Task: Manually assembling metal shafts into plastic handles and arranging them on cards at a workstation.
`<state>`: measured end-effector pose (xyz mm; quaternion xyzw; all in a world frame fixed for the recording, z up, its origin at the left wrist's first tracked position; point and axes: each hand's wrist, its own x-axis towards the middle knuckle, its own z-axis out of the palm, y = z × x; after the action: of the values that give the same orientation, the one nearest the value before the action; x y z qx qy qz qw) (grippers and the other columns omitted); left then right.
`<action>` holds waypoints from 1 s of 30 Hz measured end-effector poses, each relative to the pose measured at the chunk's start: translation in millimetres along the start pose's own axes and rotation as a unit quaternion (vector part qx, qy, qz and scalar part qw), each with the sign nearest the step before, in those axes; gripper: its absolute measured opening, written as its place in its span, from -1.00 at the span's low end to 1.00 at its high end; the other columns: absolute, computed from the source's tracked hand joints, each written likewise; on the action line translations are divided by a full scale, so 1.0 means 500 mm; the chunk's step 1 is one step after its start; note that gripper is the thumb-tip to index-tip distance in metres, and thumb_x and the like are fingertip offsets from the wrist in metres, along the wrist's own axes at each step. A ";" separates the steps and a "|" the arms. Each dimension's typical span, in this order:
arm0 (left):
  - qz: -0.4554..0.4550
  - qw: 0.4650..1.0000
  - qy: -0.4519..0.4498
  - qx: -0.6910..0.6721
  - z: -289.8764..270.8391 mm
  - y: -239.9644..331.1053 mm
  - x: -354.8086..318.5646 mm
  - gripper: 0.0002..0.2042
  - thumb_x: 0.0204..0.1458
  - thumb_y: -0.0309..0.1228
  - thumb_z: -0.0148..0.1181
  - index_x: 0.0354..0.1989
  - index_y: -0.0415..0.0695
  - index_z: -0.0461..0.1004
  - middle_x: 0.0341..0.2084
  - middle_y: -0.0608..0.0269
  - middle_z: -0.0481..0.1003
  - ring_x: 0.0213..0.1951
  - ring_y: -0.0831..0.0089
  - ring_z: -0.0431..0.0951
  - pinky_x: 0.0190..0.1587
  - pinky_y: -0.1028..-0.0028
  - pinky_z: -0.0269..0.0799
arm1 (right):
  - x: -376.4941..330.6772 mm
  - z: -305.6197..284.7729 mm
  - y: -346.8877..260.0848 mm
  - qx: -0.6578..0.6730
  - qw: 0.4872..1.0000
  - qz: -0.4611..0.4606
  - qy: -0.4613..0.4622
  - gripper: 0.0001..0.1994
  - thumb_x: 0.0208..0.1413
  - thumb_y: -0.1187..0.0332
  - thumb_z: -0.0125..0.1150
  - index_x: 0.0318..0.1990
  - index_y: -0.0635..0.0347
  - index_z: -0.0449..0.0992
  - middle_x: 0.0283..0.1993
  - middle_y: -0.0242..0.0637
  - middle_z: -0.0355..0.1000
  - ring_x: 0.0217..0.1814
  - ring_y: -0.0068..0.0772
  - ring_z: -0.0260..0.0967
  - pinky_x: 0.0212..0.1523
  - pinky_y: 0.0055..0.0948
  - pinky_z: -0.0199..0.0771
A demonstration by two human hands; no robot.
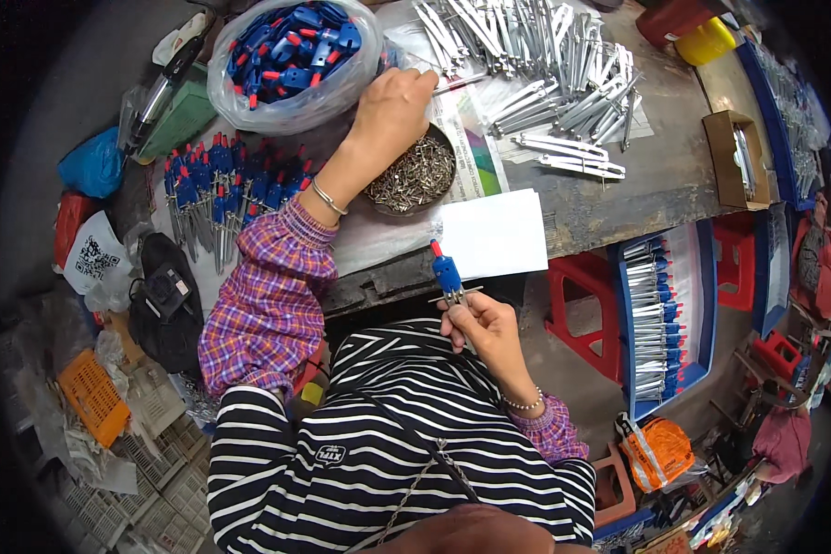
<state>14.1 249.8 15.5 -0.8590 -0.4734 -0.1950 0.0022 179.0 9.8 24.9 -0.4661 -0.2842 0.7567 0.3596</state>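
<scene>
My right hand point(489, 334) pinches the metal lower part of a drawing compass point(447, 274), held upright with its blue head and red tip pointing away from me. A thin metal piece crosses it just above my fingertips. Farther left, my left hand point(397, 106) reaches over a round bowl of small metal rivets point(417, 175). Its fingers are curled closed beside a clear plastic bag of blue-and-red compass heads point(291, 78). A thin rod point(460, 84) juts out to the right of those fingers; whatever they grip is hidden.
Silver compass legs point(572, 92) lie heaped at the far side of the table. Blue-headed compasses point(217, 189) cluster at left. White paper point(494, 235) lies near the table edge. At right are a blue tray point(702, 365) of compasses, a red stool point(586, 314) and a cardboard box point(739, 162).
</scene>
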 end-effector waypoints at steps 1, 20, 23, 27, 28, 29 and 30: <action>-0.004 1.000 -0.004 0.007 0.001 -0.001 -0.001 -0.80 -0.20 -0.60 0.09 -0.32 -0.16 0.46 -0.48 0.09 0.46 -0.31 0.13 0.46 -0.21 0.24 0.38 | 0.000 0.000 -0.002 -0.003 1.000 0.002 0.000 -0.82 0.16 0.47 -0.01 -0.21 0.45 0.43 -0.50 -0.31 0.40 -0.60 -0.70 0.22 -0.59 -0.71 0.29; -0.076 0.979 0.178 -0.064 -0.304 -0.075 -0.074 -0.78 -0.16 -0.65 0.07 -0.35 -0.13 0.56 -0.43 0.13 0.56 -0.36 0.29 0.59 -0.29 0.45 0.46 | 0.009 -0.001 -0.007 -0.012 0.999 0.022 0.028 -0.82 0.13 0.46 0.01 -0.26 0.45 0.44 -0.53 -0.33 0.38 -0.63 -0.70 0.19 -0.62 -0.70 0.23; -0.151 0.971 0.182 -0.033 -0.318 -0.208 -0.078 -0.79 -0.05 -0.54 -0.01 -0.28 -0.14 0.53 -0.40 0.12 0.57 -0.35 0.30 0.60 -0.30 0.45 0.45 | 0.011 0.007 -0.011 -0.014 0.999 0.023 0.022 -0.83 0.12 0.46 0.01 -0.27 0.44 0.44 -0.54 -0.34 0.38 -0.63 -0.71 0.19 -0.62 -0.70 0.24; -0.213 0.964 0.149 -0.058 -0.274 -0.300 -0.115 -0.77 -0.02 -0.60 -0.02 -0.19 -0.19 0.49 -0.34 0.28 0.55 -0.26 0.56 0.53 -0.18 0.55 0.40 | 0.011 0.015 -0.009 -0.013 1.000 0.015 0.016 -0.83 0.13 0.46 0.01 -0.26 0.44 0.44 -0.53 -0.34 0.38 -0.62 -0.71 0.20 -0.61 -0.70 0.25; -0.211 0.964 0.147 -0.062 -0.270 -0.300 -0.117 -0.77 -0.02 -0.60 -0.02 -0.19 -0.19 0.49 -0.34 0.28 0.55 -0.26 0.56 0.53 -0.18 0.55 0.40 | 0.010 0.016 -0.008 -0.007 1.000 0.015 0.018 -0.83 0.13 0.46 0.01 -0.26 0.44 0.44 -0.53 -0.34 0.38 -0.62 -0.71 0.20 -0.61 -0.70 0.26; -0.208 0.959 0.170 -0.089 -0.266 -0.301 -0.119 -0.76 -0.05 -0.60 -0.03 -0.22 -0.18 0.50 -0.37 0.24 0.56 -0.29 0.52 0.55 -0.21 0.55 0.42 | 0.010 0.017 -0.007 -0.007 1.000 0.015 0.023 -0.83 0.13 0.46 0.01 -0.26 0.44 0.44 -0.53 -0.34 0.38 -0.62 -0.71 0.20 -0.61 -0.70 0.26; -0.206 0.952 0.194 -0.116 -0.263 -0.300 -0.122 -0.76 -0.08 -0.60 -0.03 -0.24 -0.17 0.51 -0.39 0.20 0.57 -0.33 0.48 0.58 -0.24 0.54 0.43 | 0.011 0.015 -0.005 -0.010 1.000 0.017 0.018 -0.83 0.13 0.46 0.01 -0.25 0.43 0.44 -0.53 -0.34 0.38 -0.62 -0.71 0.20 -0.60 -0.70 0.26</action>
<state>-180.9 258.3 89.3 -0.6831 -0.6044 -0.4075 -0.0457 171.2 15.0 27.3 -0.4877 -0.2771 0.7513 0.3476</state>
